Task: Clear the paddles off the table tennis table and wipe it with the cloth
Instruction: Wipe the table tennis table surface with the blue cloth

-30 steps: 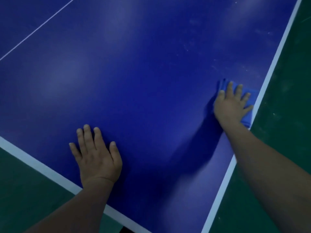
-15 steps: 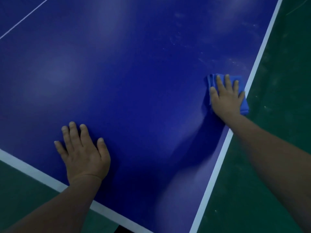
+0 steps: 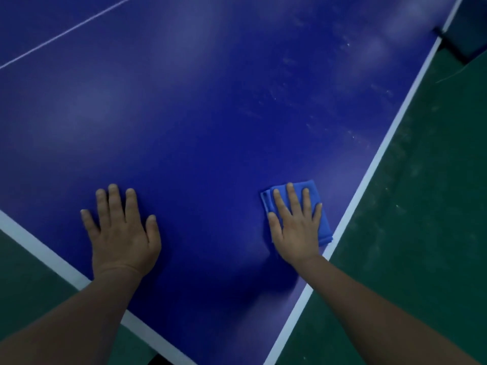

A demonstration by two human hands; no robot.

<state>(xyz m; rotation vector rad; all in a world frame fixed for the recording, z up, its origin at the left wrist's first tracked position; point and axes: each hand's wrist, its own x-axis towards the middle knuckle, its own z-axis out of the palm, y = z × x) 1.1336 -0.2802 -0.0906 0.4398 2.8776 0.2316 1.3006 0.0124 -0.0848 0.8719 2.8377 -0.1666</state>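
The blue table tennis table (image 3: 210, 127) fills most of the head view, with white lines along its near and right edges. A folded blue cloth (image 3: 322, 219) lies flat on it near the right edge. My right hand (image 3: 295, 225) presses down on the cloth with straight, spread fingers. My left hand (image 3: 121, 233) rests flat on the bare table surface near the near edge, fingers straight. No paddle is in view.
Green floor (image 3: 421, 233) lies beyond the table's right edge and below its near edge. A dark table fitting (image 3: 453, 46) shows at the top right corner. Pale dusty smears (image 3: 316, 106) mark the surface above the cloth.
My right hand has slid the cloth along the right edge toward me. My left hand stays flat on the table.
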